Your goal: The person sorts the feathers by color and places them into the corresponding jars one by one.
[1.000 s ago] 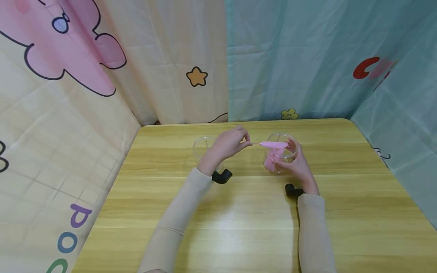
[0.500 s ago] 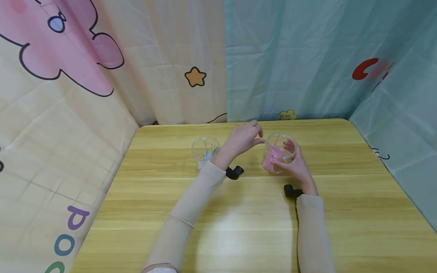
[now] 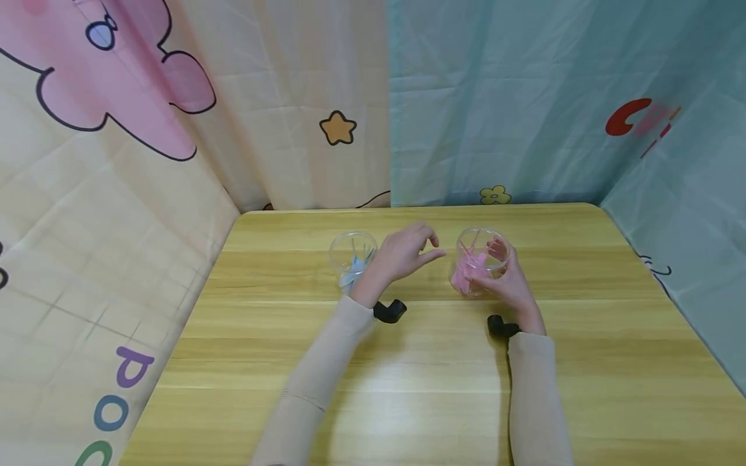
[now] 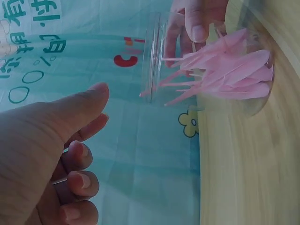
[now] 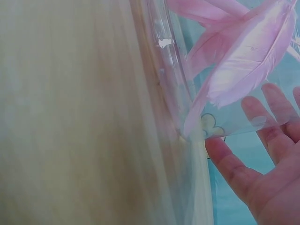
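My right hand (image 3: 513,281) grips a clear plastic jar (image 4: 154,51) from its right side, thumb and fingers round the wall. Inside stand several pink feathers (image 4: 239,70), their quills pointing up toward the mouth. In the right wrist view, the broad vanes of the feathers (image 5: 253,61) lean against the see-through wall near the fingers. Just left of this jar, my left hand (image 3: 402,255) hovers with nothing in it, thumb extended and fingers loosely bent. Another clear jar (image 3: 331,255), with pale blue feathers (image 3: 351,275) inside, stands behind the left wrist, which partly hides it.
Both jars stand on a wood-grain table (image 3: 408,401), toward its far edge. Printed curtains (image 3: 495,97) hang close behind it and along both sides. Each wrist carries a black camera mount (image 3: 390,312).
A pink feather pinched in my left hand went down quill-up into the right jar. The left hand has since let go and drawn slightly left. My right hand keeps its grip.
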